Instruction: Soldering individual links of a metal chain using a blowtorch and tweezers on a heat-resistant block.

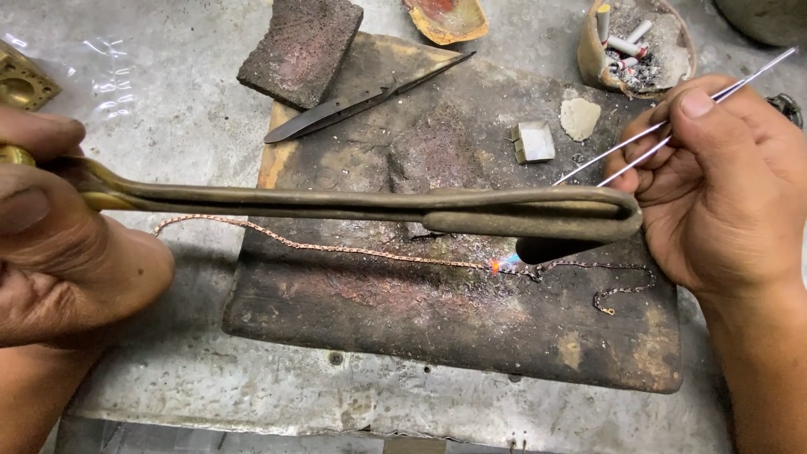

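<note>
My left hand (pixel 63 240) grips the brass handle of a long torch (pixel 378 204) whose curved nozzle bends back down at the right. A small blue and orange flame (pixel 503 264) from it hits a thin chain (pixel 353 252) lying across a dark scorched block (pixel 437 328). The chain is coppery on the left and dark past the flame. My right hand (pixel 714 181) pinches thin metal tweezers (pixel 672 126), whose tips point down-left and hover just above the torch nozzle, apart from the chain.
On the block lie a dark pointed blade (pixel 353 102), a small folded metal piece (pixel 533 140) and a pale chip (pixel 580 118). Behind stand a rough brick (pixel 298 50), a shallow shell-like dish (pixel 447 18) and a bowl of ash with white sticks (pixel 639 42). A brass part (pixel 21 80) is far left.
</note>
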